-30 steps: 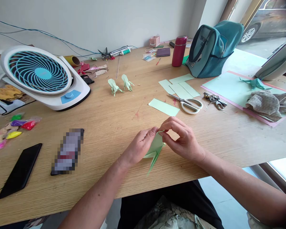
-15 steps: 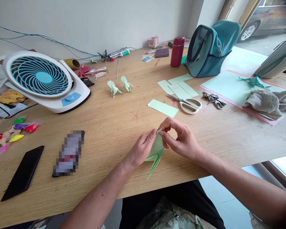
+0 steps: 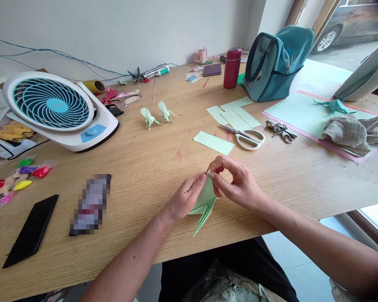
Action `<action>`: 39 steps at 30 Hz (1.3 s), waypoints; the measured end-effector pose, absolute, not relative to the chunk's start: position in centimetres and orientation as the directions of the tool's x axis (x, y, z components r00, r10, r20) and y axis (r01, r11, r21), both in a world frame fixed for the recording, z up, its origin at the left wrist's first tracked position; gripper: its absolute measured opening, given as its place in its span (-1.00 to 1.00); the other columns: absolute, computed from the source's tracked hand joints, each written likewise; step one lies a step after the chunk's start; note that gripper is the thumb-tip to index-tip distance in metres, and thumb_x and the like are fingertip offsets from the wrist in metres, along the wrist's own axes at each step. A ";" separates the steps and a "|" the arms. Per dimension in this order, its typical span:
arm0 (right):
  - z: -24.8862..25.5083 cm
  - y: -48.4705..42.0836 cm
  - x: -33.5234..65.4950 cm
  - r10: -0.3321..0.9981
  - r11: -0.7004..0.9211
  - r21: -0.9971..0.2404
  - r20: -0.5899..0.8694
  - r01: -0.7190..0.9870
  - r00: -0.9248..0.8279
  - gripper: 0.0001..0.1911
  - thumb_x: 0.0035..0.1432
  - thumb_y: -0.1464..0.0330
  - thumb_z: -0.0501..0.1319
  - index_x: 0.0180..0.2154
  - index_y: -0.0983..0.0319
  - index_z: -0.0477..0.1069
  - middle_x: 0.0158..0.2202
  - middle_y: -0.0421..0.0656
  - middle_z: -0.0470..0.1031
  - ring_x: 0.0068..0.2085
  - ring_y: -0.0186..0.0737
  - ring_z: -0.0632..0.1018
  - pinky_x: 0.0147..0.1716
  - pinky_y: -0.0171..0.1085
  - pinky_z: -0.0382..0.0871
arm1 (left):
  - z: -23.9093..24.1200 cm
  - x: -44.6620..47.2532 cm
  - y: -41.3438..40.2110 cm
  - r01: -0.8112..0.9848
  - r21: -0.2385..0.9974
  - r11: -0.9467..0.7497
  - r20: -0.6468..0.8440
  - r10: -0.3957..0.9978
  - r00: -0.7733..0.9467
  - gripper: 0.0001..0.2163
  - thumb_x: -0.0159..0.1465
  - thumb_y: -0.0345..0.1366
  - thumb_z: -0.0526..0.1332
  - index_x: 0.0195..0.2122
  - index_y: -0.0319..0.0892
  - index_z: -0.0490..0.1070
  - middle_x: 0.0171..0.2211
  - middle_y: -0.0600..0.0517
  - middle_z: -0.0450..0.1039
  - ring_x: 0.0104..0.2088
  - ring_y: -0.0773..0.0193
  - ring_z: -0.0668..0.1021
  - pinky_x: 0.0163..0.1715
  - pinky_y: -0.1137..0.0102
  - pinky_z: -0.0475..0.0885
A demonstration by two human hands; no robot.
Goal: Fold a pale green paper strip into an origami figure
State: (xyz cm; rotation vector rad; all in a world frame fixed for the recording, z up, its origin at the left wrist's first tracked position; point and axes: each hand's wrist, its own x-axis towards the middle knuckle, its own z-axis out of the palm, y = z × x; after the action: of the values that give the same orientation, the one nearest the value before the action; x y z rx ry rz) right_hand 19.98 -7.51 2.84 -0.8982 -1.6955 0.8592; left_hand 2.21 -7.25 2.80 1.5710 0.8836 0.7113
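Observation:
A folded piece of light green paper [image 3: 205, 201] is held up between my two hands above the table's near side, its pointed, layered end slanting down toward me. My left hand [image 3: 186, 193] grips its left edge, thumb on top. At the upper tip, the thumb and forefinger of my right hand [image 3: 236, 183] pinch the paper. The fingers behind the sheet are partly hidden. Just beyond my hands lies a flat green paper strip [image 3: 214, 143], with white-handled scissors [image 3: 249, 139] to its right.
Two folded paper figures [image 3: 157, 115] stand farther back. More paper strips [image 3: 237, 114], keys [image 3: 282, 131], a teal backpack [image 3: 274, 67] and a red flask [image 3: 232, 69] occupy the right. On the left are a fan [image 3: 91, 133], a black phone-like slab [image 3: 33, 230] and a blurred-out object [image 3: 90, 205].
Both hands keep their hold on the folded paper, with hardly any finger movement. The whole view has shifted slightly.

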 end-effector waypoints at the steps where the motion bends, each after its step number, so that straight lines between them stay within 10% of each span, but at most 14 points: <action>1: 2.9 -7.5 20.0 0.872 0.474 -0.864 0.433 0.170 -0.231 -0.87 0.29 0.42 0.17 -0.35 0.18 0.31 -0.59 -0.34 0.35 -0.53 -0.36 0.38 -0.27 -0.19 0.34 | 2.7 2.2 -7.2 0.158 0.985 -0.074 -0.023 0.843 0.537 -0.54 0.47 0.03 -0.03 -0.36 -0.19 0.43 -0.45 0.05 0.40 -0.34 0.27 0.48 -0.24 0.39 0.38; 17: 3.0 -7.7 20.1 0.893 0.430 -0.890 0.394 0.152 -0.218 -0.87 0.29 0.40 0.18 -0.36 0.18 0.32 -0.58 -0.33 0.36 -0.51 -0.35 0.40 -0.28 -0.19 0.34 | 3.1 2.2 -7.2 0.120 0.988 -0.096 0.001 0.782 0.624 -0.61 0.50 -0.06 -0.05 -0.06 -0.20 0.48 -0.23 -0.03 0.54 -0.19 0.22 0.52 -0.07 0.36 0.37; 39: 3.0 -7.7 20.1 0.880 0.447 -0.889 0.417 0.098 -0.227 -0.85 0.33 0.39 0.18 -0.35 0.19 0.34 -0.53 -0.25 0.47 -0.45 -0.29 0.46 -0.33 -0.20 0.35 | 2.7 2.6 -7.4 0.246 0.934 -0.258 0.091 0.839 0.537 -0.60 0.49 -0.07 -0.06 -0.35 -0.20 0.38 -0.43 0.05 0.38 -0.40 0.32 0.40 -0.29 0.42 0.31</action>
State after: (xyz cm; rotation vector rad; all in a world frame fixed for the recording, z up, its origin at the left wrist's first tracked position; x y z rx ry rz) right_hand 20.08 -7.71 2.96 -0.8635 -1.6443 0.9273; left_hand 2.56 -7.37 2.71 1.7820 0.9027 0.7473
